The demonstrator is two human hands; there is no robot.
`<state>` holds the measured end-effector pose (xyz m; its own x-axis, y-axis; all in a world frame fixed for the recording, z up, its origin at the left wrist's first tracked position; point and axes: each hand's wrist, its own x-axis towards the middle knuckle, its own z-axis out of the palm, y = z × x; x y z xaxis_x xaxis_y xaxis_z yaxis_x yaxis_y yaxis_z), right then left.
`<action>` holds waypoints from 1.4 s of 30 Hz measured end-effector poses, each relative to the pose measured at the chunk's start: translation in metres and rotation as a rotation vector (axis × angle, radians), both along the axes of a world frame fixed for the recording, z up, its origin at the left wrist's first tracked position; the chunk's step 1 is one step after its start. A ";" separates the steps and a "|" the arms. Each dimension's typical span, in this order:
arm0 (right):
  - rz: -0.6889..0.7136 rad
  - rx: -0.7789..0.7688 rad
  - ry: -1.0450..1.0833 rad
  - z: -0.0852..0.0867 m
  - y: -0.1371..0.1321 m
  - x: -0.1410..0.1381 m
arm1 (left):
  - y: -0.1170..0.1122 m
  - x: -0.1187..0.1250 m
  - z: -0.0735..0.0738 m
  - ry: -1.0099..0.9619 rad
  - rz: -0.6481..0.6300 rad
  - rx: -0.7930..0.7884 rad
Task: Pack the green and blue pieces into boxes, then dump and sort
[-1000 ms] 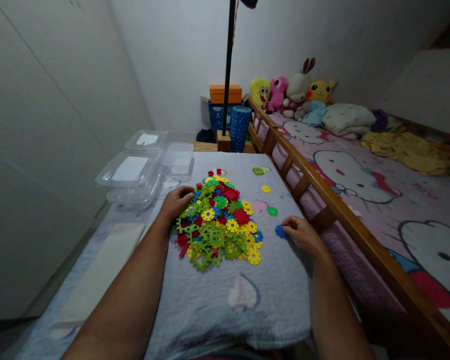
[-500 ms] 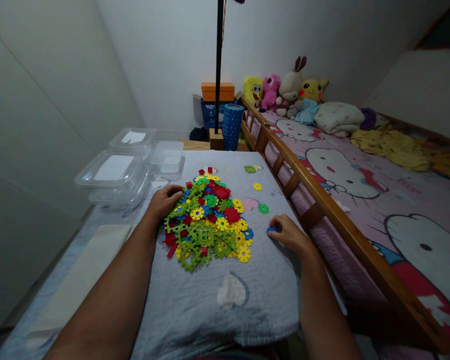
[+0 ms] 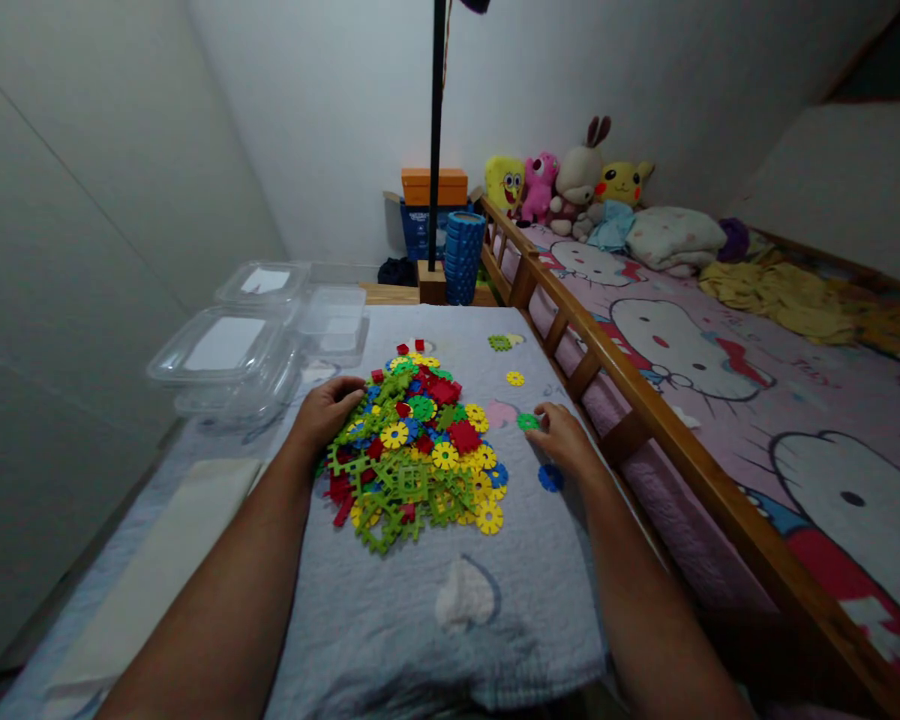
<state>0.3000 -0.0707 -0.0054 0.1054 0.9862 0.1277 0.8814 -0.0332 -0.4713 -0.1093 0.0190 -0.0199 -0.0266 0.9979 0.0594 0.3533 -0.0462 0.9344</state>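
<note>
A heap of plastic building pieces (image 3: 407, 480), green, yellow, red and blue, lies on a grey-blue cloth. My left hand (image 3: 330, 408) rests against the heap's left side, fingers loosely stretched along it, with nothing visibly gripped. To the right of the heap, my right hand (image 3: 564, 436) reaches to a green notched disc (image 3: 528, 422). Its thumb and fingers are parted at the disc's right edge. Nearer me, a blue notched disc (image 3: 550, 478) lies flat below that hand. Farther back are a single yellow disc (image 3: 515, 379) and a green square piece (image 3: 499, 343).
Clear lidded boxes (image 3: 214, 350) are stacked at the left, behind a folded cream cloth (image 3: 172, 550). A wooden bed rail (image 3: 637, 435) runs along the right side. At the table's far end stand a black pole (image 3: 436, 140) and a blue cylinder (image 3: 464, 258).
My right hand has let go of the blue disc, leaving it on the cloth, and moved away from me to the green disc. My left hand has stayed beside the heap.
</note>
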 end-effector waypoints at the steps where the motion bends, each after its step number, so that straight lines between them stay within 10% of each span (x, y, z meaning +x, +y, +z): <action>1: 0.006 0.000 -0.014 -0.002 0.003 -0.001 | 0.000 0.000 0.000 -0.002 0.000 -0.002; 8: -0.086 0.072 -0.019 -0.003 0.008 -0.008 | -0.003 0.000 0.000 -0.019 0.002 0.006; 18: 0.089 0.025 0.032 -0.026 -0.045 -0.120 | -0.003 -0.003 -0.002 -0.022 -0.023 0.020; 25: 0.192 0.067 0.023 -0.025 -0.040 -0.132 | -0.001 -0.006 -0.001 0.020 -0.112 0.003; 34: 0.135 0.080 -0.074 0.016 0.061 -0.074 | -0.001 -0.006 -0.009 0.090 -0.076 0.046; 42: -0.022 -0.194 -0.230 0.004 0.157 -0.056 | 0.000 -0.008 -0.011 0.102 -0.062 0.045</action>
<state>0.2435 0.0866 -0.0009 0.1167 0.9924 -0.0400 0.9624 -0.1229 -0.2423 -0.1171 0.0190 -0.0306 0.0435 0.9936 0.1039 0.4412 -0.1124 0.8903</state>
